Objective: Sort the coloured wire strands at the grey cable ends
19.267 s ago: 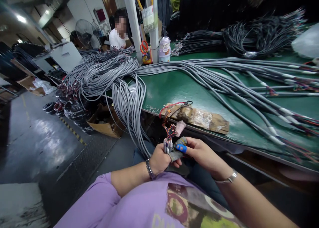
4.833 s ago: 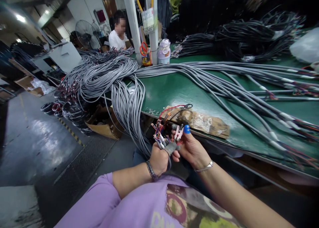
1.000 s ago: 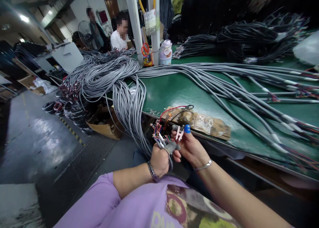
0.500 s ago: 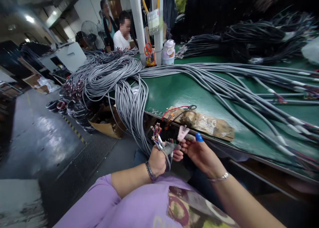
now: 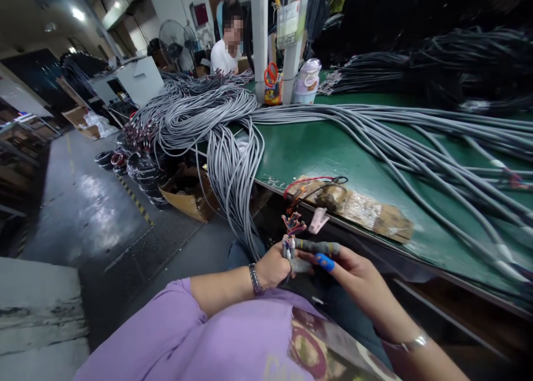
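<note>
My left hand (image 5: 272, 265) is closed around several grey cables, below their white-banded ends. Bare coloured wires (image 5: 293, 224) fan out above its fist. A grey covering shows on its thumb. My right hand (image 5: 358, 267) has a blue cover on the thumb and a grey, yellow-marked wrap on the index finger. Its fingers reach to the same cable ends and close on them beside the left hand; the exact contact is partly hidden. Just above the hands, a pale pink clothespin (image 5: 318, 220) sits at the bench edge.
Long grey cables (image 5: 358, 114) cross the green bench (image 5: 300, 148), and a thick bundle (image 5: 231, 170) hangs over its edge. A taped cardboard strip (image 5: 366, 211) lies along the front. Behind stand a post (image 5: 259, 36) and a lilac cup (image 5: 308, 81). A person in white (image 5: 225, 53) sits beyond.
The view has swung left, so the scene sits further right. My right hand has shifted from below the clothespin onto the cable ends at my left hand; its index finger now lies across toward them.
</note>
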Demonstrator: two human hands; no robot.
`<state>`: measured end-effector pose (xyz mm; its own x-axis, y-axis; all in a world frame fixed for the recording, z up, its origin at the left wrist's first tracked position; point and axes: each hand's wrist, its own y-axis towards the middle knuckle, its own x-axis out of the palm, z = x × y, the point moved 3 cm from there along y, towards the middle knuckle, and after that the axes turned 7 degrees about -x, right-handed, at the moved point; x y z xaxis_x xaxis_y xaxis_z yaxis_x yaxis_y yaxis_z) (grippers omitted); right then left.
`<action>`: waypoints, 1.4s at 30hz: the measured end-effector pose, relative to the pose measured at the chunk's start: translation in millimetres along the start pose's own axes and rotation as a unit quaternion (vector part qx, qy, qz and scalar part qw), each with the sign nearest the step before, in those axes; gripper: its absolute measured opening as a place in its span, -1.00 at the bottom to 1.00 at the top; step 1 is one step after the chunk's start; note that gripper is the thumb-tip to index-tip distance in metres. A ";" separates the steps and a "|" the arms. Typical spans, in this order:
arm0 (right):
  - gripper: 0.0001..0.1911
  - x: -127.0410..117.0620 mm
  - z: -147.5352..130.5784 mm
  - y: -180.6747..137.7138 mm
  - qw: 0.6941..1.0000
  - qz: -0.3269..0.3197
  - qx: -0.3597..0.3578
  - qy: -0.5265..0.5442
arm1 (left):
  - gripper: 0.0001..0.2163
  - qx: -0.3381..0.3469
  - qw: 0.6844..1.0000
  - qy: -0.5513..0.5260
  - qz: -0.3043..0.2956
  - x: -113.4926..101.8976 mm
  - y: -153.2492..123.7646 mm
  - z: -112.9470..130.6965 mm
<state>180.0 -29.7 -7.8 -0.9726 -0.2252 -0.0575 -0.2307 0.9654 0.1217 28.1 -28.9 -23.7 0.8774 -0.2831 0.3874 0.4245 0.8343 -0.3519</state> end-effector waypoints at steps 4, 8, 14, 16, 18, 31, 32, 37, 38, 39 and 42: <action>-0.76 23.3 -9.5 2.6 0.994 0.002 -0.061 -0.092 | -0.65 0.033 0.998 0.022 -0.057 5.4 -4.0 -0.8; -0.81 27.4 -8.5 1.9 0.992 0.010 -0.069 -0.106 | -0.66 0.014 0.994 0.028 -0.102 3.5 -8.4 -0.5; -0.79 27.9 -3.4 -7.8 0.999 0.039 -0.025 -0.023 | -0.62 -0.033 0.997 0.015 -0.061 -2.5 -16.1 7.5; -0.78 30.1 -1.3 -10.0 0.999 0.042 -0.007 0.004 | -0.63 -0.041 0.997 0.021 -0.059 -3.4 -17.4 8.6; -0.78 31.5 0.5 -11.3 0.999 0.047 0.006 0.026 | -0.61 -0.049 0.996 0.020 -0.074 -4.7 -17.4 7.7; -0.73 13.8 5.4 -17.1 0.997 -0.034 -0.010 0.072 | -0.71 0.029 0.981 -0.186 0.051 -67.5 -21.6 48.4; -0.73 10.4 9.2 -16.2 0.998 -0.037 -0.010 0.046 | -0.74 0.043 0.975 -0.209 0.054 -73.2 -26.5 55.7; -0.69 9.0 28.3 -9.5 0.998 -0.049 0.019 -0.017 | -0.73 0.087 0.975 -0.200 0.029 -74.4 -43.7 62.5; -0.67 13.1 29.2 -7.8 0.998 -0.049 0.026 -0.005 | -0.74 0.076 0.982 -0.170 0.027 -68.6 -42.7 56.2; -0.63 18.4 28.9 -6.2 0.998 -0.046 0.035 0.012 | -0.74 0.078 0.986 -0.141 0.048 -63.0 -40.3 49.0; -0.52 35.4 22.6 -1.8 0.995 -0.023 0.076 0.059 | -0.63 0.053 0.994 -0.048 0.087 -43.6 -27.0 25.1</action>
<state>146.6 -36.4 -32.4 -0.9599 -0.2744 0.0581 -0.2764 0.9606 -0.0295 -27.2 -27.2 -9.7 0.9075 -0.0885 0.4106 0.2383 0.9135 -0.3299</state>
